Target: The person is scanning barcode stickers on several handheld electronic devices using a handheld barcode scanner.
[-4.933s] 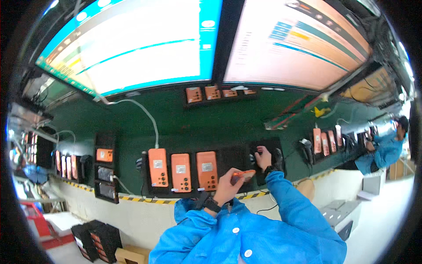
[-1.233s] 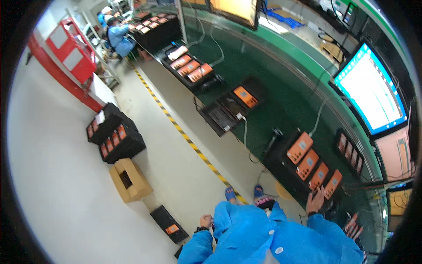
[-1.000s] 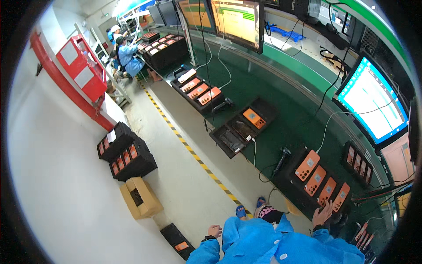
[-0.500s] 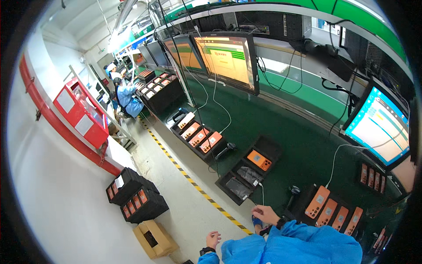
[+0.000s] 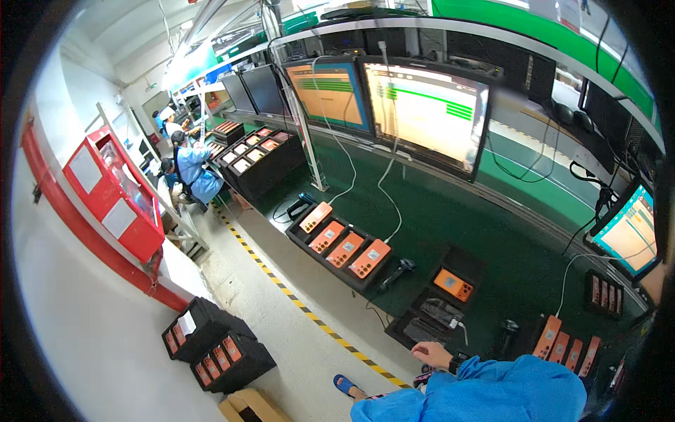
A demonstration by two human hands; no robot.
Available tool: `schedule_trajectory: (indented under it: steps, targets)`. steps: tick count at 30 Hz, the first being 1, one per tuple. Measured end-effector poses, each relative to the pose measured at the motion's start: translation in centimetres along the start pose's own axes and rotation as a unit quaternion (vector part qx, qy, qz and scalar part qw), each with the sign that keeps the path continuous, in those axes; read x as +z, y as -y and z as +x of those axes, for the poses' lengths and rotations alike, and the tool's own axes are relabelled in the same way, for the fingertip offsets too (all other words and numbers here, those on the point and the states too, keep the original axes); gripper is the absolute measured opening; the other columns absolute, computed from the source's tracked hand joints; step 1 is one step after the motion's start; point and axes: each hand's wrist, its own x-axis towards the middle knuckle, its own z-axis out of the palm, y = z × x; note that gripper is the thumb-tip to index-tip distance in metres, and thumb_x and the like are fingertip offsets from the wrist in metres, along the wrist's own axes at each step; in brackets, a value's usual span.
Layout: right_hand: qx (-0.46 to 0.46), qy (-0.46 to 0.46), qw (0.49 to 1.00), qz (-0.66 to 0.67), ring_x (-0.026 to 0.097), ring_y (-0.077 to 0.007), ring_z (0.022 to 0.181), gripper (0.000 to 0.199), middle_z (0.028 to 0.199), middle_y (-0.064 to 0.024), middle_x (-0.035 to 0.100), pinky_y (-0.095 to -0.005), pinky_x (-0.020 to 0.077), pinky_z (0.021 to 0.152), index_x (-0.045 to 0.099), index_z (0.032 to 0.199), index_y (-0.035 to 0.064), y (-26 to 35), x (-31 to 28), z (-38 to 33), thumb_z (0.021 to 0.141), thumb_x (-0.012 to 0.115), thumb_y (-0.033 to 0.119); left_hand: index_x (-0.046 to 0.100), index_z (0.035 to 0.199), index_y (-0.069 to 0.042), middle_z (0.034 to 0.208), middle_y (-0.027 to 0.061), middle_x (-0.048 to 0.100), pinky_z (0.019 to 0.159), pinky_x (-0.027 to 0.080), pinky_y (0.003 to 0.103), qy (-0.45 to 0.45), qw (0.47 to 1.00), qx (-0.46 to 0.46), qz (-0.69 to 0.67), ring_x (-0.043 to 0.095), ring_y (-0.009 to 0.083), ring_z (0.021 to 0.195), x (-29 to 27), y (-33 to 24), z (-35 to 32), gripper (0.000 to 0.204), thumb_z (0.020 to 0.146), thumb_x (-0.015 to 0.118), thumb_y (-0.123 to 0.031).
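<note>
Right hand (image 5: 432, 354) beside the black tray's (image 5: 464, 260) near end, grip loosely apart, seemingly between steps; its orange phone (image 5: 453, 284) would demand a farther reach.

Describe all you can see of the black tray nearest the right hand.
The black tray is long and shallow, matte and foam-like in look, with recesses in a row. It lies flat and slantwise on the green bench top. Toward its far end lies an orange phone, back up, pale label showing, camera end to the right. The nearer recesses look dark and glossy; contents unclear. A white cable plug sits by its right edge. The right hand is at its near end; contact can't be told.
</note>
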Motion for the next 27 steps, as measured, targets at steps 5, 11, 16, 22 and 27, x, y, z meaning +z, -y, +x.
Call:
schedule_trajectory:
  steps: [5, 11, 16, 22, 27]
  targets:
    - [0.028, 0.037, 0.998, -0.037, 0.064, -0.0253, 0.088, 0.036, 0.095, -0.0129, 0.066, -0.0356, 0.0492, 0.079, 0.063, 0.103, 0.0069, 2.6, 5.8, 5.9, 0.086, 0.055, 0.038, 0.052, 0.113, -0.005, 0.1, 0.0119, 0.061, 0.063, 0.051, 0.038, 0.007, 0.998, 0.041, 0.05, 0.061, 0.0257, 0.086, -5.1, -10.5, 6.2, 0.034, 0.089, 0.048, -0.03]
    - [-0.038, -0.042, 0.996, -0.065, 0.065, -0.0272, 0.085, 0.032, 0.092, -0.0135, 0.066, -0.0357, 0.0507, 0.076, 0.06, 0.105, 0.0078, 10.4, 8.9, 16.4, 0.085, 0.057, 0.033, 0.045, 0.121, -0.004, 0.112, 0.0151, 0.058, 0.078, 0.05, 0.044, 0.064, 0.985, 0.153, 0.041, 0.059, 0.0288, 0.094, -5.5, -29.6, 5.5, 0.041, 0.09, 0.048, -0.031]
    - [0.025, -0.26, 0.965, 0.013, 0.065, -0.0281, 0.082, 0.033, 0.086, -0.0127, 0.066, -0.0373, 0.0508, 0.072, 0.06, 0.102, 0.0059, 12.5, 5.4, 26.4, 0.079, 0.062, 0.029, 0.045, 0.122, -0.005, 0.113, 0.017, 0.058, 0.075, 0.05, 0.046, 0.083, 0.977, 0.194, 0.045, 0.06, 0.0301, 0.092, -4.4, -38.6, 8.6, 0.041, 0.089, 0.052, -0.028]
    - [0.301, -0.516, 0.79, -0.135, 0.045, -0.0398, 0.11, 0.044, 0.116, -0.0209, 0.052, -0.0531, 0.0352, 0.092, 0.055, 0.104, 0.0031, 8.0, -1.3, 38.4, 0.079, 0.057, 0.039, 0.053, 0.113, -0.005, 0.095, 0.0135, 0.065, 0.05, 0.049, 0.035, 0.07, 0.979, 0.087, 0.173, 0.063, 0.026, 0.067, -5.6, -43.6, 15.2, 0.036, 0.086, 0.058, -0.029]
    - [0.396, -0.419, 0.797, -0.181, 0.044, -0.0364, 0.113, 0.034, 0.11, -0.0167, 0.056, -0.058, 0.0352, 0.087, 0.057, 0.09, 0.0033, 6.6, -3.9, 42.8, 0.089, 0.045, 0.035, 0.056, 0.095, -0.003, 0.082, 0.0123, 0.062, 0.047, 0.048, 0.031, -0.009, 0.984, 0.159, 0.081, 0.06, 0.021, 0.06, -8.6, -47.0, 25.7, 0.016, 0.083, 0.057, -0.013]
